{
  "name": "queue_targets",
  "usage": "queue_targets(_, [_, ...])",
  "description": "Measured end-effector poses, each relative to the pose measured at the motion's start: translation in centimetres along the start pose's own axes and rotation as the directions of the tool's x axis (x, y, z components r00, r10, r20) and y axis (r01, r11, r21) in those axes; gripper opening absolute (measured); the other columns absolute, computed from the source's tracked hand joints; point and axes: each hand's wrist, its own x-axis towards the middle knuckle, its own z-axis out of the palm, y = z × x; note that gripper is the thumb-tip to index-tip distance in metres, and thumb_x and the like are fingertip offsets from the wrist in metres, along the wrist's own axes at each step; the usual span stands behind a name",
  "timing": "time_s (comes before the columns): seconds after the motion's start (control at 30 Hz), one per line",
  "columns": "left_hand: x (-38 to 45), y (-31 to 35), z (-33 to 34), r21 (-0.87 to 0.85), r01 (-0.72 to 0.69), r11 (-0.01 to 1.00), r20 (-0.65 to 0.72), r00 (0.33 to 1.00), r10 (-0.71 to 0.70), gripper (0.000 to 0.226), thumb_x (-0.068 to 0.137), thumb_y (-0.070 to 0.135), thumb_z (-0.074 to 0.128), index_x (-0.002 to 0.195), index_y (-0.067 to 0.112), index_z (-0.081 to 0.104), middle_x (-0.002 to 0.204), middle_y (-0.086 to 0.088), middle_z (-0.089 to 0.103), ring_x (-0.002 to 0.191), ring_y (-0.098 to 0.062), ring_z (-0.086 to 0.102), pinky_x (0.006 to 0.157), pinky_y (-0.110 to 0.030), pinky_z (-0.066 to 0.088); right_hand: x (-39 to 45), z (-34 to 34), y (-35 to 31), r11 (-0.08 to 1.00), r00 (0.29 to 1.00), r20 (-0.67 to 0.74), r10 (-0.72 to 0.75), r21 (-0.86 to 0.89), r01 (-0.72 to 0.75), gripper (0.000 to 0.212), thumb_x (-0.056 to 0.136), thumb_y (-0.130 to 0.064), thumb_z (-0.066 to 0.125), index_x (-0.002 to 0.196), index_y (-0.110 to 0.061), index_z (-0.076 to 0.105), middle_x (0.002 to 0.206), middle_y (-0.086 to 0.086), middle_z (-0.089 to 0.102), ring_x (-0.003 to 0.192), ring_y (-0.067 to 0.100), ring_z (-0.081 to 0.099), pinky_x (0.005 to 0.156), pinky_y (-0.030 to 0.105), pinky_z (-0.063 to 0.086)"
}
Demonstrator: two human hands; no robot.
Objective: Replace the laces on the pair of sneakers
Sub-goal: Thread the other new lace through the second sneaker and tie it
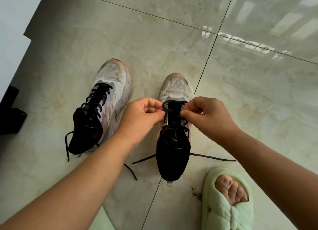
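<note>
Sneakers are standing side by side on the glossy tiled floor, toes pointing away from the person. The right sneaker is sitting in the middle of the view, and both hands are working over its upper lace rows. The left hand is curling its fingers and is pinching the black lace between thumb and forefinger at the left side of the eyelets. The right hand is doing the same from the other side, its fingertips pinching the same crossing of the lace, so the two hands are almost meeting over the tongue. The loose ends of this lace are lying on the floor, one going out to the left near the heel and the other going out to the right.

The left sneaker is standing a little apart, to the left, and is turning slightly outward. It is carrying a black lace through all its eyelets, and the free ends are trailing on the floor beside its heel. No hand is touching it.

At the lower right a foot in a pale green slipper is resting on the floor, near the heel of the right sneaker. At the left edge a dark object is showing, but I cannot tell what it is.
</note>
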Motion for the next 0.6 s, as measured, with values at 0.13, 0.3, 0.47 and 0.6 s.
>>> queue_targets(0.13, [0.0, 0.0, 0.9, 0.049, -0.073, 0.996, -0.045, 0.996, 0.076, 0.032, 0.075, -0.002, 0.070, 0.084, 0.025, 0.057, 0.065, 0.008, 0.061, 0.057, 0.000, 0.054, 0.060, -0.009, 0.043, 0.4, 0.4, -0.6, 0.983, 0.998, 0.051, -0.034, -0.180, 0.043, 0.017, 0.074, -0.016, 0.071, 0.067, -0.025, 0.059, 0.067, -0.009, 0.061, 0.065, 0.008, 0.059, 0.061, 0.021, 0.049])
queue_targets(0.3, [-0.6, -0.3, 1.6, 0.263, -0.213, 0.941, -0.161, 0.952, 0.261, 0.029, 0.080, 0.003, 0.064, 0.082, 0.030, 0.056, 0.067, 0.012, 0.057, 0.057, 0.002, 0.050, 0.060, -0.007, 0.041, 0.1, 0.7, 0.0, 0.994, 0.994, -0.102, -0.027, -0.111, 0.016, 0.010, 0.074, -0.010, 0.058, 0.066, -0.015, 0.058, 0.059, -0.005, 0.058, 0.054, 0.007, 0.052, 0.047, 0.015, 0.040])
queue_targets(0.47, [-0.8, -0.8, 1.0, 0.345, -0.174, 0.922, -0.267, 0.924, 0.274, 0.018, 0.085, 0.007, 0.060, 0.080, 0.023, 0.066, 0.067, 0.013, 0.059, 0.057, 0.003, 0.052, 0.058, -0.008, 0.041, -0.5, 0.4, 1.6, 0.997, 0.970, -0.229, 0.082, 0.015, -0.080, 0.007, 0.077, -0.010, 0.053, 0.072, -0.009, 0.057, 0.070, 0.010, 0.064, 0.064, 0.023, 0.059, 0.045, 0.018, 0.041])
queue_targets(0.6, [-0.6, -0.9, 1.2, 0.263, -0.080, 0.962, -0.267, 0.952, 0.152, 0.027, 0.086, 0.007, 0.057, 0.074, 0.031, 0.057, 0.064, 0.013, 0.056, 0.054, 0.003, 0.050, 0.058, -0.011, 0.038, -0.7, 0.4, 1.5, 0.999, 0.976, -0.217, 0.025, 0.028, -0.019, 0.008, 0.078, -0.005, 0.054, 0.072, -0.010, 0.055, 0.064, 0.002, 0.058, 0.053, 0.005, 0.046, 0.043, 0.010, 0.035])
